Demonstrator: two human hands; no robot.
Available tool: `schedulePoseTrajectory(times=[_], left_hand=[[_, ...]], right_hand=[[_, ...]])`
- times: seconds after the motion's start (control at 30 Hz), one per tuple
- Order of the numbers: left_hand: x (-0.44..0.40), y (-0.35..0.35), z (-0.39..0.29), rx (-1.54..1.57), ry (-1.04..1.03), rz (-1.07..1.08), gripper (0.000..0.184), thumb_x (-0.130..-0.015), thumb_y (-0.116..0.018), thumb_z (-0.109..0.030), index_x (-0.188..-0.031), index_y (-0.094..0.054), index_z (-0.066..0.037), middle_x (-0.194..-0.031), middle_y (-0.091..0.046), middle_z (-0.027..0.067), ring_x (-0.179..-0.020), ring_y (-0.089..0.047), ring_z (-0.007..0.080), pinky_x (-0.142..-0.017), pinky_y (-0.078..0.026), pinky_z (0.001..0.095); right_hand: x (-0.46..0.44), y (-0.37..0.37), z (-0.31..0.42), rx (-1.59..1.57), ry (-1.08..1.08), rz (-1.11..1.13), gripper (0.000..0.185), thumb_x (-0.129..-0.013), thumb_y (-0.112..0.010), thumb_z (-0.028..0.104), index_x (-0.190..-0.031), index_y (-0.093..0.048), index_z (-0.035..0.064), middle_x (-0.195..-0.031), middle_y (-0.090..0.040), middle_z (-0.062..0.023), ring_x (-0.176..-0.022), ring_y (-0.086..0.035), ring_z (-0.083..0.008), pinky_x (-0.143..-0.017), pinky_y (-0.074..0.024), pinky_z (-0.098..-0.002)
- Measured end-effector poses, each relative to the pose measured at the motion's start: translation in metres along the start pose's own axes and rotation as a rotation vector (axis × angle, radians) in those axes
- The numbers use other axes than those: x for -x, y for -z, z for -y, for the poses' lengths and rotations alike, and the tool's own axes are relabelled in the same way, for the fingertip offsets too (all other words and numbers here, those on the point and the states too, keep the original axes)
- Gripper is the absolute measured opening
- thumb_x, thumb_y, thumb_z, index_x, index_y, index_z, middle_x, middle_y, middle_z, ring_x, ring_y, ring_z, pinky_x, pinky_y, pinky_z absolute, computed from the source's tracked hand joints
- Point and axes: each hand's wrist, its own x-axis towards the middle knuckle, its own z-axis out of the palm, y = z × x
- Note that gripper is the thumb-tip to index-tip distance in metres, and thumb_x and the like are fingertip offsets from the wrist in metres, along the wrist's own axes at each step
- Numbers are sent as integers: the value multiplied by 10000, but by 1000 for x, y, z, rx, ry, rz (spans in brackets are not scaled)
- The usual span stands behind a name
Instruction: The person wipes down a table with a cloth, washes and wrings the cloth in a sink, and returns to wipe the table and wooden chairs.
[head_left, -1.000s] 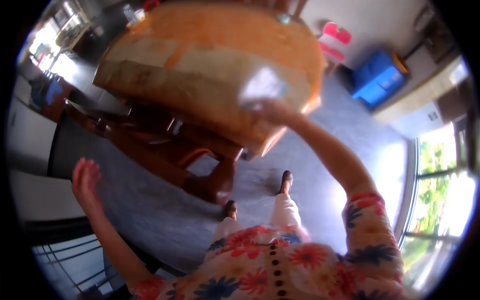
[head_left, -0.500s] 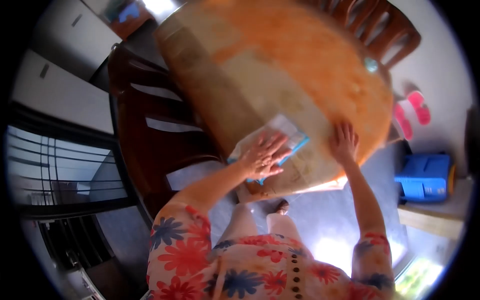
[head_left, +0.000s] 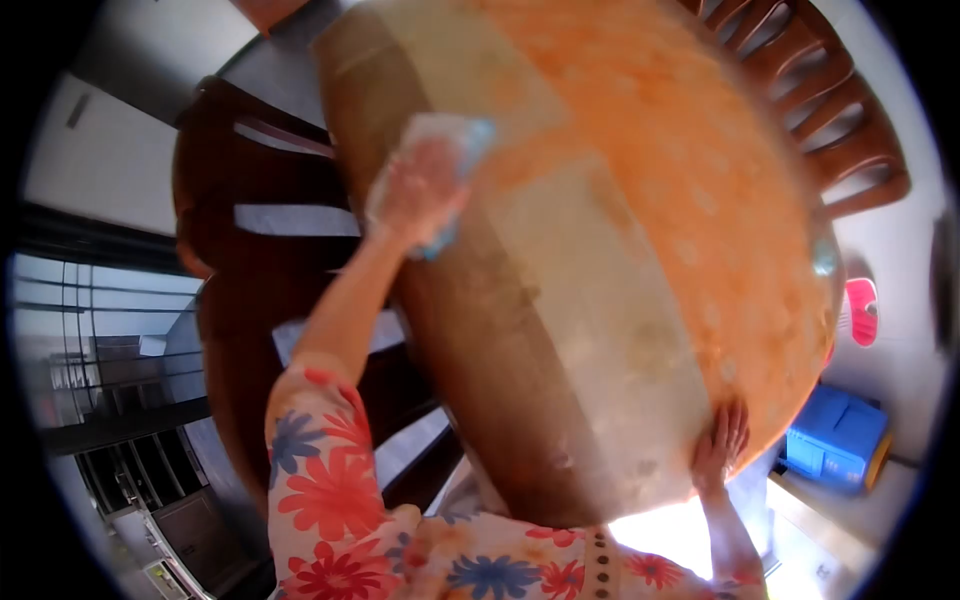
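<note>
My left hand (head_left: 425,195), blurred by motion, presses a white cloth with blue edges (head_left: 468,150) against the tabletop near its left side. The cloth sticks out around the fingers and palm. My right hand (head_left: 722,445) lies flat on the near right part of the table (head_left: 640,330), fingers stretched out, with nothing in it. The glossy table has brown, tan and orange areas, with some small marks near its front.
Dark wooden chairs (head_left: 285,210) line the left side, and slatted chairs (head_left: 835,110) stand at the far right. A small pale-green object (head_left: 823,257) sits near the table's right edge. Beyond are a pink slipper (head_left: 862,312) and a blue bin (head_left: 836,436) on the floor.
My left hand has slid the cloth forward and left along the table. My right hand still rests near the right edge. The view has shifted, with the table filling more of it.
</note>
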Motion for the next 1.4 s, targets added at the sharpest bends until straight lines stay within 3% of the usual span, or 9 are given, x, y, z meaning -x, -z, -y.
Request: schedulePoseTrajectory(times=[0.13,0.33,0.5,0.57,0.6,0.67,0.7,1.0,1.4], left_hand=[[-103,-46,120,-89,405,-1,652,-908,-266,-592,-1446,-237,-226,-1505,-212,73,-1386,-188,292,-1092,-152,554],[-176,-49,130,77,632,31,713,-876,-187,-664,-1454,-210,-248,-1525,-152,58,-1400,-142,289,-1100,-105,552],[-176,-26,-11,190,304,45,679,-882,-320,-595,-1323,-440,-93,-1396,-393,153,-1293,-364,292,-1041,-313,415],[-163,2,-108,249,-53,-167,492,-832,-486,-490,-1022,-622,-57,-875,-641,161,-850,-622,283,-768,-482,392],[-157,30,-154,181,-171,100,471,-820,-512,-463,-1036,-604,-55,-914,-635,156,-858,-616,279,-775,-480,377],[-103,19,-234,378,-255,70,640,-878,-411,-489,-1355,-361,-66,-1472,-230,151,-1372,-194,302,-1102,-175,493],[-68,13,-269,487,-360,86,678,-896,-355,-510,-1416,-273,-83,-1519,-121,111,-1409,-49,301,-1118,-41,532],[177,57,-302,452,-788,313,557,-948,-340,-440,-1442,-263,-193,-1536,-99,21,-1417,-44,224,-1116,-11,515],[-163,14,-312,262,-523,134,484,-972,-250,-376,-1430,-284,-225,-1513,-191,35,-1405,-117,240,-1115,-76,520]], right_hand=[[8,3,-6,5,20,20,528,-895,-362,252,-1367,-336,16,-1454,-271,-206,-1359,-204,-394,-1084,-105,-523],[3,10,-12,-32,56,35,541,-906,-326,277,-1366,-314,-8,-1443,-269,-237,-1344,-217,-425,-1079,-117,-535],[7,4,-10,5,37,10,530,-902,-337,254,-1361,-321,-11,-1438,-273,-245,-1340,-225,-427,-1079,-117,-537],[2,3,-7,-23,19,7,522,-878,-372,216,-1353,-344,0,-1440,-272,-237,-1352,-209,-414,-1082,-111,-536],[2,4,-5,-22,-3,14,524,-869,-383,207,-1351,-350,2,-1443,-272,-231,-1355,-204,-410,-1082,-110,-536],[-1,1,0,-9,-28,14,529,-850,-403,185,-1345,-360,5,-1449,-270,-215,-1362,-193,-400,-1084,-105,-536],[0,1,1,-1,-35,20,532,-839,-412,172,-1342,-365,5,-1453,-269,-204,-1366,-187,-394,-1085,-101,-535],[-5,-2,10,-66,-18,-11,557,-833,-519,188,-1353,-386,41,-1463,-270,-172,-1376,-168,-364,-1094,-80,-515],[2,-4,3,-46,-21,-45,530,-787,-505,185,-1285,-444,15,-1427,-316,-211,-1343,-227,-413,-1079,-106,-557]])
